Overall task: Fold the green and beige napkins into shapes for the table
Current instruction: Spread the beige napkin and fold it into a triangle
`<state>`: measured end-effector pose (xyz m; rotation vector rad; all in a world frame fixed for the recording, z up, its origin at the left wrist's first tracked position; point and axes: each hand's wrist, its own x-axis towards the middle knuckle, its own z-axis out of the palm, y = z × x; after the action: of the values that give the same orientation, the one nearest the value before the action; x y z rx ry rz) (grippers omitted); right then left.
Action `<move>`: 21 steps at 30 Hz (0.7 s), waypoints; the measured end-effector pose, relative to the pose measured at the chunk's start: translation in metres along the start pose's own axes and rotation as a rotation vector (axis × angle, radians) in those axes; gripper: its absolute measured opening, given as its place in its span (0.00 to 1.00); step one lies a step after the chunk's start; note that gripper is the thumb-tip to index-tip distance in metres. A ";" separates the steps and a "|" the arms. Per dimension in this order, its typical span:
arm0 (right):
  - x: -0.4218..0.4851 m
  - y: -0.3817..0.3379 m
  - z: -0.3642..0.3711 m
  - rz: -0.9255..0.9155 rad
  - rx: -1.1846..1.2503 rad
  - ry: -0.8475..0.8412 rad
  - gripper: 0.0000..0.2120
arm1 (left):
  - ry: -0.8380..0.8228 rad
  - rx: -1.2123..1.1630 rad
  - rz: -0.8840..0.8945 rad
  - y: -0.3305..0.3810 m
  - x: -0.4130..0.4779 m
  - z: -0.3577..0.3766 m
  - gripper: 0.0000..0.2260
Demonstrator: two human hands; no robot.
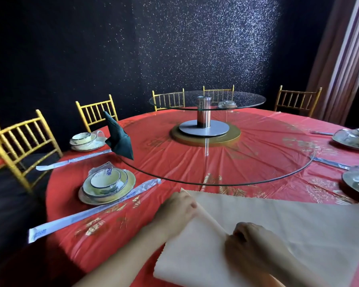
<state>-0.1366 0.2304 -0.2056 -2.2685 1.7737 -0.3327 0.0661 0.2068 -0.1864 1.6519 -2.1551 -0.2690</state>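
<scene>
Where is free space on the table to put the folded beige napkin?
Free: red cloth between the beige napkin and the glass turntable rim, and most of the turntable beside the green napkin. Crowded: the left edge, with plate stack and wrapped chopsticks.

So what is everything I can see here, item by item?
Beige napkin: one, near edge, a fold raised between the hands.
Green napkin: one, dark, folded, standing on the glass turntable's left edge.
Tablecloth: one, red with gold print.
Glass turntable: one large; a smaller glass shelf above on a metal post.
Place settings: four clear, a fifth at the far side, wrapped bowls on plates.
Wrapped chopsticks: four seen.
Chairs: at least six, gold.
Left hand, right hand: pinching the fold.
</scene>
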 end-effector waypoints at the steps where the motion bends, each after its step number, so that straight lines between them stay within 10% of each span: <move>1: 0.000 0.000 0.000 -0.010 -0.014 0.005 0.09 | -0.059 0.061 0.046 0.002 -0.009 0.004 0.12; 8: 0.000 0.000 -0.001 -0.052 -0.039 0.014 0.09 | -0.190 0.286 0.032 0.004 -0.026 0.013 0.33; 21: -0.008 -0.013 0.009 -0.287 -0.262 0.335 0.09 | -0.180 0.310 -0.072 0.010 0.004 0.025 0.18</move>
<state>-0.1240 0.2417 -0.2106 -2.8031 1.7201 -0.5966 0.0460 0.2037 -0.2039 1.9440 -2.3688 -0.1100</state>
